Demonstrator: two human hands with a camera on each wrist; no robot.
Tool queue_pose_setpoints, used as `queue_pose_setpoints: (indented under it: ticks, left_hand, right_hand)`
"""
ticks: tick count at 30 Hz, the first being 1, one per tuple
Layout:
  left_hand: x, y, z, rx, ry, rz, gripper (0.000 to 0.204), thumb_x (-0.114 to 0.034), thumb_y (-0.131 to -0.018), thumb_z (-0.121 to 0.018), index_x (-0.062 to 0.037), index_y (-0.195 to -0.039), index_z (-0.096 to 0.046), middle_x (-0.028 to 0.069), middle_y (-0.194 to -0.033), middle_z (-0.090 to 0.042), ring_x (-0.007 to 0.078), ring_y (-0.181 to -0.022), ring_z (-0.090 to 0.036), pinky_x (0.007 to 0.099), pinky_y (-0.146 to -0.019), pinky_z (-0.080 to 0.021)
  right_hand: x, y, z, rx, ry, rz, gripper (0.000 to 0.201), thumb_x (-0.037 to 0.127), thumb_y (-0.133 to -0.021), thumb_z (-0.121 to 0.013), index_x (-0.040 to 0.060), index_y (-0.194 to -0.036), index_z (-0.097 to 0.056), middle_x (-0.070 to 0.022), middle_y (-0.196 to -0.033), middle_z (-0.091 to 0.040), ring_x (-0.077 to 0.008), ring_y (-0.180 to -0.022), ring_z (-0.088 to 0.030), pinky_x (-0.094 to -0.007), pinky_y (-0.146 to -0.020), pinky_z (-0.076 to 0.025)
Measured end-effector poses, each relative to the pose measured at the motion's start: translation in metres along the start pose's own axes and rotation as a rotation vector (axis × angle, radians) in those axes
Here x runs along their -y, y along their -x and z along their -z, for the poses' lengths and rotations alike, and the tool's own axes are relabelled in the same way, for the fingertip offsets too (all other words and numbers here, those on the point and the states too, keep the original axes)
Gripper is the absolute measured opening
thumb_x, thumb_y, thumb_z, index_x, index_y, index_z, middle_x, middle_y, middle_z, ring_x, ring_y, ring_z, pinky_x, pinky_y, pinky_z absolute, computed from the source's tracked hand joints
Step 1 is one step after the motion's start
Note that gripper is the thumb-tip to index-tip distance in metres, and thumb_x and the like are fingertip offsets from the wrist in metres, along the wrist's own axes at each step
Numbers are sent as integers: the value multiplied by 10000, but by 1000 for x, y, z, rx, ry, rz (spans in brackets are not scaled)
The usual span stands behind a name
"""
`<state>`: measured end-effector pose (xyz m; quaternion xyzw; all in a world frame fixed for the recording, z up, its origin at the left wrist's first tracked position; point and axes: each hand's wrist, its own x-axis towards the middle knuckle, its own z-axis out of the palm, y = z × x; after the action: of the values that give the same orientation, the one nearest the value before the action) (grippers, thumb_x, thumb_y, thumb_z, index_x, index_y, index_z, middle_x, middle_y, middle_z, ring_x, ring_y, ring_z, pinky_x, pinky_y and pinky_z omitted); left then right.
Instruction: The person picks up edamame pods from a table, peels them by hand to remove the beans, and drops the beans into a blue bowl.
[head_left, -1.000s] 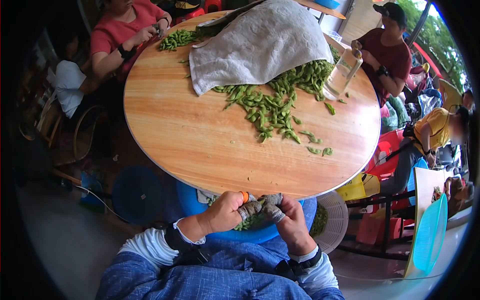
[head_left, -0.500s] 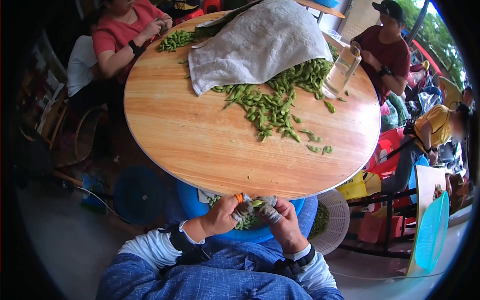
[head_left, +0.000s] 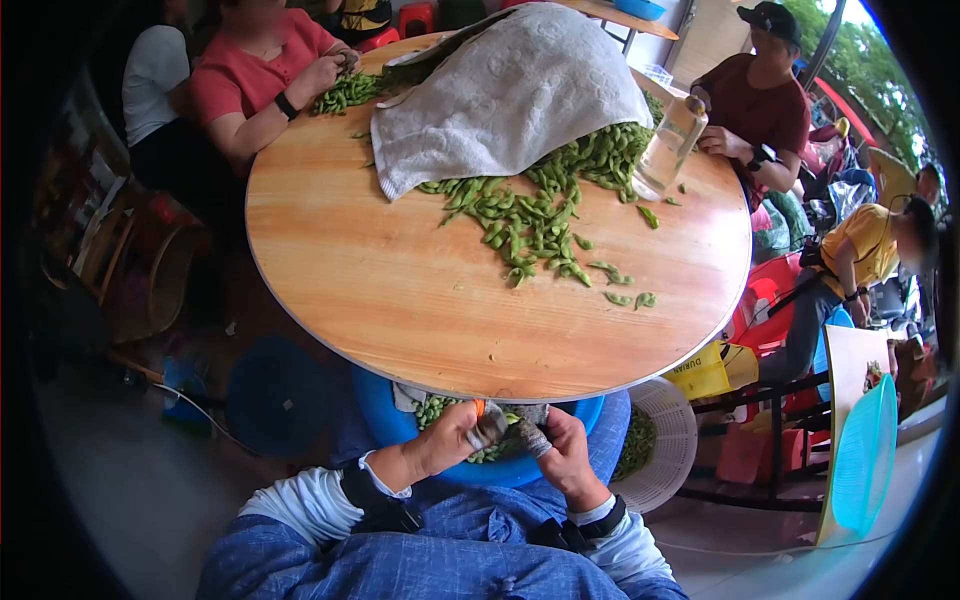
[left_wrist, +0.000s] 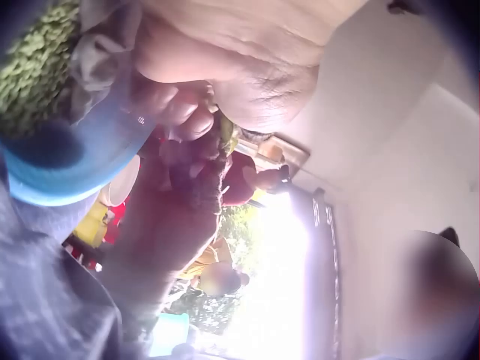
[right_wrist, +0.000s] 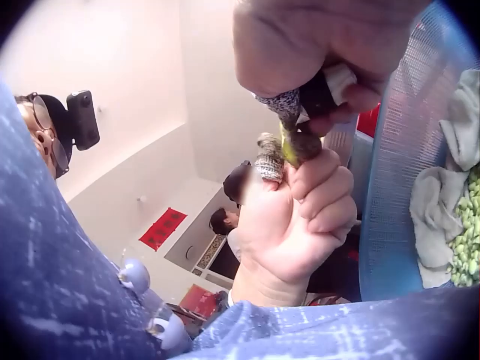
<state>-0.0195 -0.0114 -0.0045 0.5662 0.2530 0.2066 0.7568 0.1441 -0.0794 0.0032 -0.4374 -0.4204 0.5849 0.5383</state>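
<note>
Just below the table's near edge, both hands meet over a blue basin [head_left: 366, 398]. My left hand [head_left: 440, 440] pinches a green soybean pod [right_wrist: 289, 142] with wrapped fingertips; an orange band circles one finger. Curled in from the other side, my right hand [head_left: 570, 462] pinches the same pod between its covered thumb and finger. Shelled green beans [left_wrist: 34, 71] lie in the basin beside a grey cloth [right_wrist: 436, 217]. In the left wrist view, the palm hides most of the pod.
A round wooden table [head_left: 400, 300] carries a heap of pods [head_left: 530, 220] under a grey towel [head_left: 520, 100], plus a clear bottle [head_left: 668, 150]. A white basket [head_left: 675, 440] holding pods stands right of the basin. Other people sit around the table.
My hands have come slightly lower and apart, so more beans show in the basin. Across the table, the person in red has moved their hands to the pods at the left.
</note>
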Motion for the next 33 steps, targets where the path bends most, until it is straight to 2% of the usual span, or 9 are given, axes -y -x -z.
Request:
queue_pose_setpoints:
  ticks: [3,7,14,18,21,26,29,30,33]
  left_hand:
    - [0,-2,-5,-42,-211,-49,196,-167,-807,-554,-5,-918,-553,16,-723,-573,42,-694,-471,209,-614,-403]
    - [6,2,7,111,-362,-14,193,-142,-824,-536,10,-940,-558,-5,-819,-583,46,-750,-488,211,-685,-417]
    - [4,3,6,-4,-497,44,200,-177,-810,-504,4,-733,-543,-4,-551,-449,69,-568,-392,252,-514,-353]
    - [7,0,4,-28,-461,198,149,-120,-792,-468,5,-805,-547,-10,-606,-460,69,-593,-395,242,-523,-350]
    - [40,-3,11,-38,-308,232,158,-86,-779,-455,2,-870,-549,-20,-660,-473,68,-605,-401,224,-525,-339]
    - [65,-6,18,-51,-52,330,231,-22,-752,-423,-20,-938,-561,-36,-694,-489,62,-597,-417,200,-521,-329]
    - [74,-11,24,-140,-328,152,285,-14,-746,-400,-44,-977,-565,-31,-669,-483,62,-585,-407,197,-511,-329]
    - [72,-12,37,-66,-530,347,306,-81,-756,-455,-65,-1051,-536,46,-816,-545,128,-757,-499,262,-668,-387]
    - [81,-1,46,-106,-1284,-114,393,-331,-730,-559,-57,-1011,-550,116,-1014,-542,238,-955,-495,468,-808,-324]
  right_hand:
    - [1,1,-1,-7,35,-51,164,46,-815,-515,-45,-949,-537,-23,-861,-571,-76,-782,-504,-215,-706,-420]
    - [-4,6,4,82,54,-105,155,84,-823,-513,-42,-908,-542,-10,-840,-568,-67,-768,-492,-217,-689,-415]
    - [-23,5,9,112,249,-185,109,41,-814,-508,-42,-874,-545,28,-787,-533,-40,-732,-448,-205,-633,-401]
    - [-29,0,8,62,271,-226,125,52,-815,-515,-49,-883,-544,23,-782,-529,-44,-722,-451,-201,-617,-402]
    - [-51,-2,13,-24,263,-131,95,55,-772,-535,-39,-763,-543,31,-621,-460,-43,-587,-384,-219,-476,-342]
    - [-59,-2,17,-17,358,-138,111,52,-793,-526,-46,-837,-553,12,-715,-522,-55,-671,-444,-216,-574,-393]
    - [-44,5,21,-179,319,-114,108,48,-798,-531,-41,-851,-559,6,-744,-546,-63,-700,-467,-213,-609,-404]
    - [-36,9,28,-268,269,-97,102,47,-796,-535,-38,-844,-562,4,-734,-547,-67,-695,-469,-213,-605,-403]
    - [-44,44,98,-543,544,-47,154,36,-761,-572,-39,-896,-568,-5,-659,-526,-80,-584,-449,-213,-537,-381]
